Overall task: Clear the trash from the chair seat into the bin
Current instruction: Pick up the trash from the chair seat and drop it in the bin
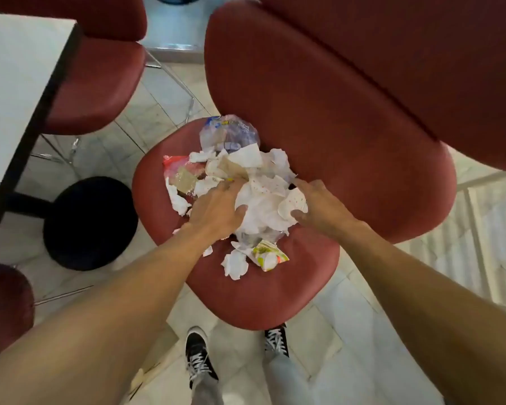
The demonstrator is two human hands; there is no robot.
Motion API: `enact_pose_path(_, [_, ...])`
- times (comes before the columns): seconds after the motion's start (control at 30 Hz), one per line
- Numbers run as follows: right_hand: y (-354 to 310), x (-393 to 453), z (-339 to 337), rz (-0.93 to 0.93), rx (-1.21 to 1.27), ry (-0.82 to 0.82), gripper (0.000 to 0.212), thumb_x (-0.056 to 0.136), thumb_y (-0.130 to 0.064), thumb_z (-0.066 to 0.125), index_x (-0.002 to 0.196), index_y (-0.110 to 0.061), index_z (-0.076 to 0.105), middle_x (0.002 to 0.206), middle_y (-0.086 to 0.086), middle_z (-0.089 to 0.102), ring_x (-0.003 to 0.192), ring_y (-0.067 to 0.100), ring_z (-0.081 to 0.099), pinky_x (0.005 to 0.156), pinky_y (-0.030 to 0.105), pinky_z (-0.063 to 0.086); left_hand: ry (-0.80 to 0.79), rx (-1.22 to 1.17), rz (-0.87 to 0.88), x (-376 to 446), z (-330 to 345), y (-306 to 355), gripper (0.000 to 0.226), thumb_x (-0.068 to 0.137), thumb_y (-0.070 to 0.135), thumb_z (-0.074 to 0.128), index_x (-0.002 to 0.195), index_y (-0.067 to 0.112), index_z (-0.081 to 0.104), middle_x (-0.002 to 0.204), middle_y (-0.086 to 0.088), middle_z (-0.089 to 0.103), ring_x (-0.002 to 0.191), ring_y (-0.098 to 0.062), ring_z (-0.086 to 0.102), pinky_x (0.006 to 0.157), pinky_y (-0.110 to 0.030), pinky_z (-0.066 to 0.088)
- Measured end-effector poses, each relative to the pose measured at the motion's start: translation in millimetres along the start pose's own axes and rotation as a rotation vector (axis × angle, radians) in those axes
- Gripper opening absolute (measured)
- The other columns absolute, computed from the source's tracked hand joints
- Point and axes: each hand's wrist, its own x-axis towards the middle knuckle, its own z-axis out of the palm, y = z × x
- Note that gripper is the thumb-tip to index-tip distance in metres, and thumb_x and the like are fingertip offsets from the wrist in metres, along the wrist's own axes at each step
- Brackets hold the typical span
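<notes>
1. A heap of trash (254, 182) lies on the red chair seat (246, 299), mostly toward the back of the seat, near the chair back (319, 112).
2. The heap is mainly crumpled white napkins and dotted paper wrappers, with a clear plastic bag (231, 131) printed in blue and yellow at the far edge.
3. A red-edged clear wrapper (177, 171) sits at the left side of the pile.
4. A crushed paper cup (270, 255) with green and yellow print lies at the near edge, just beside a loose white paper wad (234, 264).
5. The left hand (216, 209) presses down on the left-centre of the heap, fingers spread and curling into the paper; its grip is wide and only partly closed around the pile.
6. The right hand (319, 206) cups the right side of the heap, thumb and fingers touching a dotted wrapper (294, 201); its grip is likewise wide, bracketing the paper rather than clamped on one piece.
7. Between the two hands sits the bulk of the white paper.
8. A round black bin (89, 223) stands on the tiled floor (319, 331) left of the chair, well apart from the heap.
9. A white counter (18, 83) with a dark edge fills the upper left.
10. Black sneakers (199, 355) with white laces show below the seat.
</notes>
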Motion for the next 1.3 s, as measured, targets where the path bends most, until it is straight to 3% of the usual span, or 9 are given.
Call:
enact_pose_path(0.2, [21.2, 36.8, 27.1, 0.046, -0.018, -0.05, 0.078, 0.083, -0.03, 0.067, 0.147, -0.031, 0.023, 0.14, 0.008, 0.029, 0.122, 0.031, 0.048, 0.093, 0.044, 0.05, -0.048, -0.018, -0.011, 52.5, 32.3, 7.7, 0.057, 0.093, 0.03, 0.054, 0.146, 0.026, 0.032, 0.15, -0.004, 0.034, 0.133, -0.027, 0.041, 0.094, -0.044, 0.047])
enact_pose_path(0.3, [27.0, 52.5, 42.1, 0.072, -0.026, -0.033, 0.082, 0.078, -0.033, 0.072, 0.145, -0.033, 0.024, 0.138, 0.007, 0.024, 0.121, 0.032, 0.045, 0.092, 0.044, 0.05, -0.065, -0.003, -0.016, 74.1, 47.3, 8.4, 0.063, 0.089, 0.02, 0.058, 0.146, 0.029, 0.033, 0.158, -0.007, 0.02, 0.142, -0.027, 0.027, 0.099, -0.046, 0.046])
enact_pose_path(0.43, [29.1, 62.7, 61.1, 0.089, -0.029, -0.037, 0.078, 0.076, -0.02, 0.073, 0.141, -0.031, 0.031, 0.14, 0.008, 0.02, 0.116, 0.03, 0.048, 0.085, 0.036, 0.048, -0.106, -0.025, -0.023, 89.1, 60.2, 12.4, 0.066, 0.086, 0.012, 0.061, 0.143, 0.035, 0.038, 0.161, -0.001, 0.004, 0.145, -0.027, 0.018, 0.091, -0.043, 0.052])
enact_pose_path(0.57, [28.9, 65.8, 70.9, 0.133, 0.002, 0.015, 0.059, 0.077, 0.0, 0.065, 0.13, -0.019, 0.045, 0.142, 0.013, 0.023, 0.101, 0.034, 0.061, 0.084, 0.036, 0.052, -0.104, -0.1, -0.038, 91.7, 68.8, 13.0, 0.043, 0.092, 0.013, 0.057, 0.132, 0.03, 0.055, 0.159, -0.002, 0.017, 0.136, -0.027, 0.038, 0.094, -0.036, 0.047])
enact_pose_path(0.7, [27.0, 58.7, 68.5, 0.167, 0.036, 0.009, 0.053, 0.077, 0.005, 0.058, 0.126, -0.011, 0.046, 0.142, 0.015, 0.027, 0.103, 0.036, 0.06, 0.08, 0.035, 0.05, -0.04, -0.151, -0.063, 88.4, 70.0, 15.8, 0.031, 0.095, 0.008, 0.053, 0.122, 0.02, 0.065, 0.154, -0.006, 0.03, 0.125, -0.03, 0.051, 0.097, -0.033, 0.045])
enact_pose_path(0.9, [12.3, 43.5, 56.9, 0.169, 0.084, -0.03, 0.056, 0.075, 0.005, 0.058, 0.127, -0.013, 0.046, 0.136, 0.011, 0.031, 0.101, 0.033, 0.058, 0.081, 0.036, 0.051, -0.111, -0.13, -0.134, 81.2, 66.3, 23.3, 0.042, 0.088, 0.004, 0.064, 0.127, 0.018, 0.058, 0.152, -0.008, 0.027, 0.128, -0.031, 0.046, 0.1, -0.033, 0.041])
enact_pose_path(1.07, [4.2, 36.4, 59.4, 0.105, 0.123, -0.042, 0.057, 0.074, 0.006, 0.057, 0.126, -0.016, 0.047, 0.132, 0.008, 0.036, 0.103, 0.03, 0.057, 0.082, 0.034, 0.048, -0.087, -0.16, -0.123, 83.9, 76.9, 21.3, 0.046, 0.083, 0.005, 0.067, 0.124, 0.017, 0.049, 0.139, -0.012, 0.038, 0.113, -0.034, 0.055, 0.086, -0.038, 0.051])
enact_pose_path(1.2, [11.1, 28.2, 57.0, 0.113, 0.139, -0.009, 0.056, 0.073, 0.005, 0.057, 0.124, -0.018, 0.047, 0.13, 0.006, 0.038, 0.099, 0.028, 0.057, 0.075, 0.029, 0.043, -0.04, -0.2, -0.147, 76.1, 79.1, 22.1, 0.047, 0.081, 0.017, 0.069, 0.124, 0.016, 0.049, 0.134, -0.013, 0.042, 0.109, -0.034, 0.056, 0.082, -0.038, 0.053])
enact_pose_path(1.3, [11.2, 20.3, 47.6, 0.118, 0.122, 0.02, 0.055, 0.074, 0.002, 0.058, 0.124, -0.018, 0.047, 0.131, 0.007, 0.038, 0.103, 0.029, 0.053, 0.081, 0.033, 0.045, 0.003, -0.217, -0.157, 63.6, 71.7, 20.2, 0.051, 0.081, 0.025, 0.068, 0.128, 0.016, 0.049, 0.131, -0.015, 0.045, 0.111, -0.035, 0.054, 0.081, -0.037, 0.05])
